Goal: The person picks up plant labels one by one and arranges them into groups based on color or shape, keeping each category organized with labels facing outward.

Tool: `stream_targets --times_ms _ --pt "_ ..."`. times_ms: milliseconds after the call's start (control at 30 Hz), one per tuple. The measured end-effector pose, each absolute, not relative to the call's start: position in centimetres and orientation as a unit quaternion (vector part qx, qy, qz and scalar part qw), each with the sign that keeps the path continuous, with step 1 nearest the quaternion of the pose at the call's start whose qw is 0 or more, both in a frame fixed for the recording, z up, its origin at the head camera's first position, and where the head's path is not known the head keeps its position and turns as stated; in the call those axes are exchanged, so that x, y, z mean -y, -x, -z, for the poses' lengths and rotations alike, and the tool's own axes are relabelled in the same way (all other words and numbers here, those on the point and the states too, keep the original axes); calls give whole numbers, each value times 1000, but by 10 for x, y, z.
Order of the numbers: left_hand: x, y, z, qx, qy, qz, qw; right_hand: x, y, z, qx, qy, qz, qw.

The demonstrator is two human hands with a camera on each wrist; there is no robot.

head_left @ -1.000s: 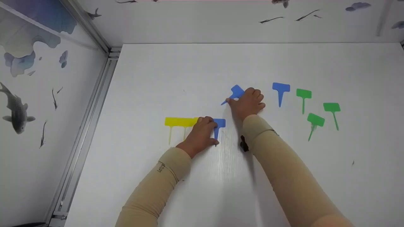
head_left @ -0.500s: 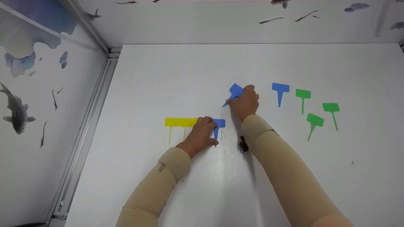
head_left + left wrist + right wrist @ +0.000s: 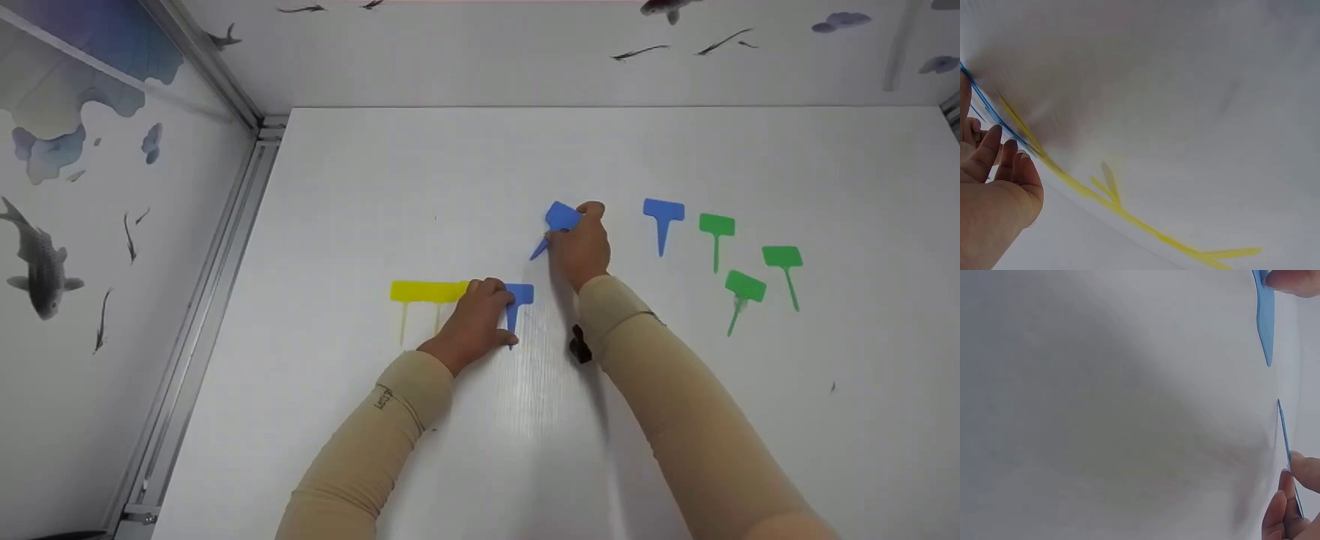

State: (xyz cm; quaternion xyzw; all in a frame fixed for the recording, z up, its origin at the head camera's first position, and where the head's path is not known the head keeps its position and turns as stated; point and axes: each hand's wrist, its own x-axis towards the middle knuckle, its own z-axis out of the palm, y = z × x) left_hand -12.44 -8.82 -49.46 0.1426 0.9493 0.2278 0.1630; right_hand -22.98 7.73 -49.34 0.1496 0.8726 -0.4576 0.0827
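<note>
From the head view, the right hand (image 3: 581,244) pinches a blue plant tag (image 3: 559,221) by its head, just beyond the yellow tags (image 3: 427,291), spike tilted down-left. The left hand (image 3: 480,319) lies with fingers flat on a second blue tag (image 3: 521,296) beside the yellows. Left wrist: fingers (image 3: 1002,160) straight, pressing. Right wrist: the pinched tag (image 3: 1264,323) looks thin, light, springy. I'd say the broad head is the best hold.

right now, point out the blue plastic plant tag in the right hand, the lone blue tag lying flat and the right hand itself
blue plastic plant tag (image 3: 560,217), head view, on its flat head
lone blue tag (image 3: 663,210), head view, on its head
right hand (image 3: 581,246), head view, back of hand
</note>
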Motion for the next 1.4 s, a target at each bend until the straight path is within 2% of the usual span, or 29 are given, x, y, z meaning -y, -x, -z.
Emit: stream_targets --times_ms 533,1400 --pt "88 124 493 -950 -137 -223 170 -91 227 488 -880 -108 456 77" --pt "87 123 494 -952 -142 -219 162 -129 216 486 -888 -96 438 99"
